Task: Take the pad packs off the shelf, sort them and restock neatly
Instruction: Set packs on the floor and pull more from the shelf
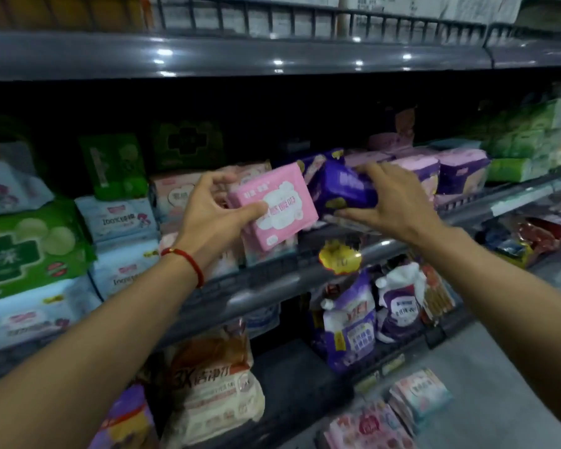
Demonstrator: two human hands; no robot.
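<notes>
Left fingers (222, 179): curled over the top edge of a pink pad pack (274, 207), thumb pressed flat on its printed face; a pinch grip, likely chosen to keep the label readable while sorting.
Left hand (208, 215): raised in front of the middle shelf (272, 280), red string bracelet (188, 259) at the wrist.
Pink pad pack: held tilted, clear of the shelf, its right edge just beside the purple pack; apparently lifted out for sorting rather than resting in the row.
Right fingers (374, 171): wrapped over the top of a purple pad pack (344, 189), thumb underneath; a clamp from above and below, probably to lift the soft pack without squashing it.
Right hand (395, 202): reaching in from the right, palm turned toward the shelf.
Purple pad pack: at the shelf front, among other purple and pink packs (460, 170) lined up to its right; cannot tell whether lifted free or touching the shelf.
Neighbouring stock: blue packs (117, 218) and green packs (30, 244) stacked to the left, grouped by colour.
Floor stacks (418, 400): pastel packs piled on the ground at lower right, seemingly already pulled off and sorted there.
Lower shelf: purple and white pouches (350, 325) plus a large orange and white bag (214, 377), not pad packs by appearance.
Stage, judged: removal and sorting under way, restocking not yet finished.
</notes>
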